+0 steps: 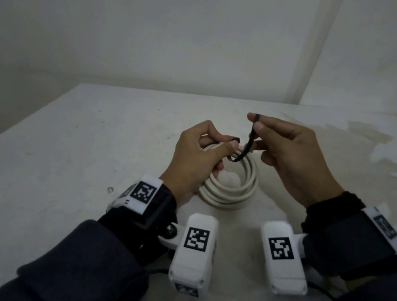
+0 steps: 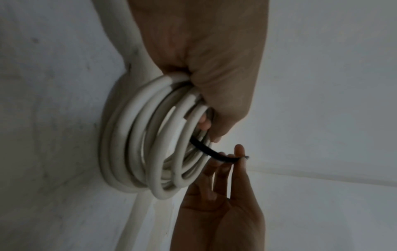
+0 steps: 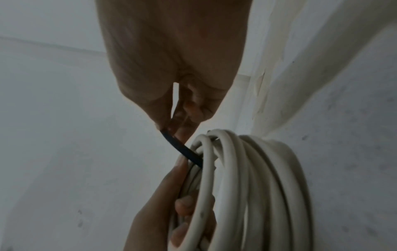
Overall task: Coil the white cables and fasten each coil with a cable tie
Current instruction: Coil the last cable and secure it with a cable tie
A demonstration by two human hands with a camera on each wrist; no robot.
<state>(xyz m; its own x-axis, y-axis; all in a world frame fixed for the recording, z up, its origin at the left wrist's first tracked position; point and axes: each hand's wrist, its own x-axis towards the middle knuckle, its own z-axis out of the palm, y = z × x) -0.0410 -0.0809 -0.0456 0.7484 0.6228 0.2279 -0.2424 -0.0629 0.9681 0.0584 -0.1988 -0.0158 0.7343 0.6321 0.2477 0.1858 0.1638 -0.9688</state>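
So on the left, the left hand (image 1: 198,158) has its fingers curled round one side of the white cable coil (image 1: 233,188), holding the loops bunched together, with the thumb and forefinger also pinching the head end of the black cable tie (image 1: 247,143). The far side of the coil rests on the white table (image 1: 59,152), pretty much dead centre between both wrists.

The tie dips under the bundle next to the left thumb and comes up on the right, where the right hand (image 1: 293,161) pinches its free tail between thumb and fingertips, raised above the coil.

Looks to me like the coiling's done for this one and we're mid-fastening. Next bit needs the tail brought over and fed into the head, then pulled snug, without the left hand letting the loops spring apart. Can't see any other cables here.
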